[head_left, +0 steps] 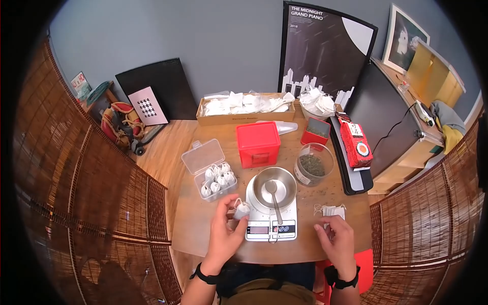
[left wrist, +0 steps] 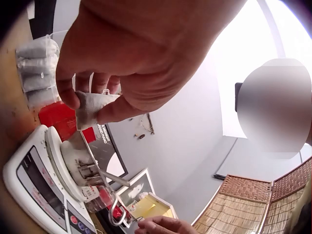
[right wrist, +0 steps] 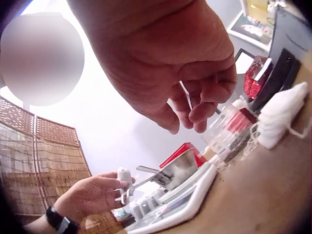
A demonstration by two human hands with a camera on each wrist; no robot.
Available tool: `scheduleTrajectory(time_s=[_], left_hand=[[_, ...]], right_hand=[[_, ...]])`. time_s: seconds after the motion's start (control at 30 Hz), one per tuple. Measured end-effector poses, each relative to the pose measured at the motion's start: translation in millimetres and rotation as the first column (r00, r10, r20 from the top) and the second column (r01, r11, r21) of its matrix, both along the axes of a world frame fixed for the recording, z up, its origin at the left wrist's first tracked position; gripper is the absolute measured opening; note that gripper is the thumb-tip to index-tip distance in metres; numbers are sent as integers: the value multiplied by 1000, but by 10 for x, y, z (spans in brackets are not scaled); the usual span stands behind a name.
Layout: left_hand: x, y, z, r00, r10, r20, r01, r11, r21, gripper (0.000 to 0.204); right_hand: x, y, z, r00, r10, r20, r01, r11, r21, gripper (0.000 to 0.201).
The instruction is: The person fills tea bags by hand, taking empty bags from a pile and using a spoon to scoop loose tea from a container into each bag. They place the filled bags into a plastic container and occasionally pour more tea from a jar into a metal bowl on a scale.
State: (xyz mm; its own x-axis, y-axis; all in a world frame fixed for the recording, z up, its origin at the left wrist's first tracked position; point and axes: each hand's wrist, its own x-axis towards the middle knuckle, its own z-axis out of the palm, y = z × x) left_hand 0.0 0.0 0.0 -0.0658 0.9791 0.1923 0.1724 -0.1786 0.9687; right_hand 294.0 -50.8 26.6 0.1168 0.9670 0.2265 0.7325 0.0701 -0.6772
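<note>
My left hand (head_left: 227, 231) pinches a small filled white drawstring bag (head_left: 242, 209) between thumb and fingers, just left of the scale. In the left wrist view the bag (left wrist: 88, 110) hangs upright from the fingertips. The white scale (head_left: 255, 230) carries a steel pan (head_left: 259, 195) with a spoon (head_left: 272, 189) lying in it. My right hand (head_left: 338, 243) is at the right, fingers loosely bent, close to a stack of flat white bags (head_left: 333, 211). In the right wrist view nothing shows between its fingers, and the stack (right wrist: 280, 117) lies apart from them.
A clear box (head_left: 195, 179) of filled bags stands open at the left. Behind the pan are a red canister (head_left: 258, 144), a clear tub (head_left: 326, 176) of dried leaves and a red tin (head_left: 314, 138). A cardboard box (head_left: 223, 120) of white bags stands at the back.
</note>
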Motion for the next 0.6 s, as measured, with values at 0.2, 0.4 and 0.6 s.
scheduleTrajectory(time_s=[0.2, 0.4, 0.6], left_hand=[[137, -142, 127, 972, -206, 112, 204, 979, 27, 54], [260, -270, 195, 926, -341, 161, 343, 939, 13, 44], [269, -305, 210, 950, -312, 5, 312, 949, 32, 31]], right_hand=[[-375, 82, 235, 943, 284, -171, -275, 958, 78, 17], [-637, 163, 264, 886, 437, -153, -383, 878, 288, 19], [-616, 127, 225, 890, 443, -109, -401, 874, 275, 22]])
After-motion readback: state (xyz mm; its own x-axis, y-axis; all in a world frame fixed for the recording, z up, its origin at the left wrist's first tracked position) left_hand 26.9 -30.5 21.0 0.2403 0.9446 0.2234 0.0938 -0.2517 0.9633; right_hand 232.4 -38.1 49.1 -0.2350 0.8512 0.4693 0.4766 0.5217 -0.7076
